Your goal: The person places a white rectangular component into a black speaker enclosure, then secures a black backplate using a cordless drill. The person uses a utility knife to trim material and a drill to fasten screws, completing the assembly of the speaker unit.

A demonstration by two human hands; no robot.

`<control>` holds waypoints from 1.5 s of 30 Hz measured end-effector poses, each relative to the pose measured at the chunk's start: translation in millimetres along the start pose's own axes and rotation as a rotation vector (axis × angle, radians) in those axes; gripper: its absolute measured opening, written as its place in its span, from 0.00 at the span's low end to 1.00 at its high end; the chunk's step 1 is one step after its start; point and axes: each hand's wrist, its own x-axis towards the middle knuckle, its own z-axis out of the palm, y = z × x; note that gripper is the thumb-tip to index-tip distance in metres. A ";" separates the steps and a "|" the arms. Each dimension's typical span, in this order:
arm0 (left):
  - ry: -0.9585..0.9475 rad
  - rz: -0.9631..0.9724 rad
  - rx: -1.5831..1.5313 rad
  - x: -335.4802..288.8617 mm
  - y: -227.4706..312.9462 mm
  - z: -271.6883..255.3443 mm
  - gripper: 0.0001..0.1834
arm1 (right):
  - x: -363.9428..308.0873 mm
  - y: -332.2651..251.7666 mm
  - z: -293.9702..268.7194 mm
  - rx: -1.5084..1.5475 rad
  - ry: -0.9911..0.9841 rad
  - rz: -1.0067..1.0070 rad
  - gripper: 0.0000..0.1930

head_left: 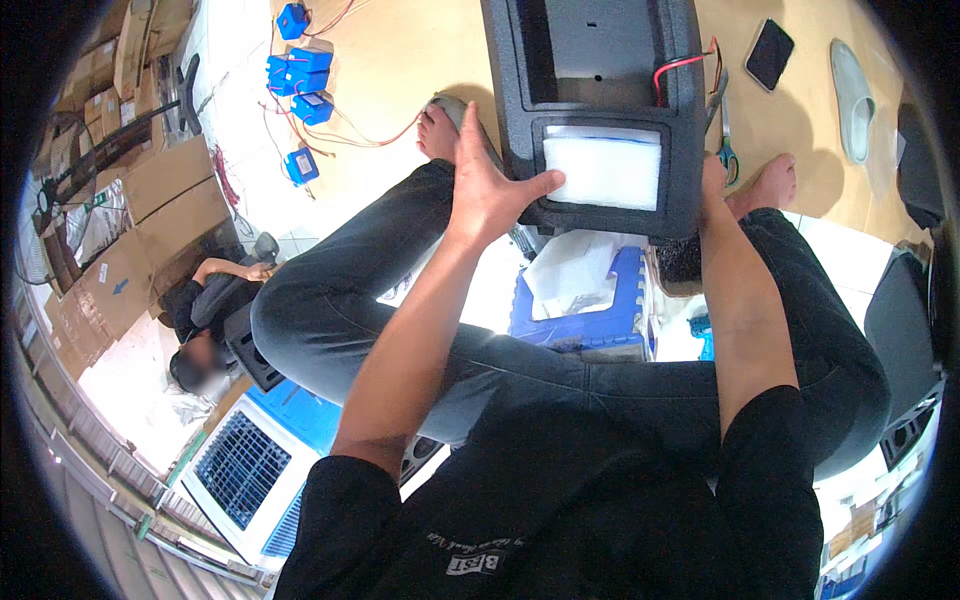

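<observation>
A black textured housing [611, 120] with an open upper compartment stands before me between my knees. Its lower, framed recess contains a white foam pad [602, 172] with a strip of blue along the upper edge. My left hand [485, 190] grips the housing's left side, thumb reaching over the front frame to the pad's edge and index finger pointing up along the side. At the lower right side, my right hand [713, 183] holds the housing; most of its fingers are hidden. Red and black wires [683, 64] come out at the upper right.
Several blue battery packs [302, 70] with wires lie at the upper left. Scissors [728, 150], a phone [770, 55] and a grey slipper [852, 100] are to the right. Below the housing is a blue crate [580, 325]. Another person [215, 300] sits at left near a white-blue air cooler [245, 465].
</observation>
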 end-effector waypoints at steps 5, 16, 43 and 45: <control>0.001 0.121 -0.060 -0.2 2.3 25.0 0.74 | -8.3 -6.7 -7.5 -0.054 -0.007 0.046 0.21; 0.057 0.802 0.440 -25.3 18.1 22.4 0.50 | -26.6 -97.0 -209.3 -0.133 0.489 -0.570 0.18; 0.087 0.932 0.638 -44.7 4.2 39.7 0.37 | -252.0 -166.0 -185.9 -0.473 0.246 -1.251 0.37; 0.032 0.905 0.641 -42.8 9.2 32.8 0.39 | -252.1 -167.3 -186.3 -0.425 0.233 -1.259 0.35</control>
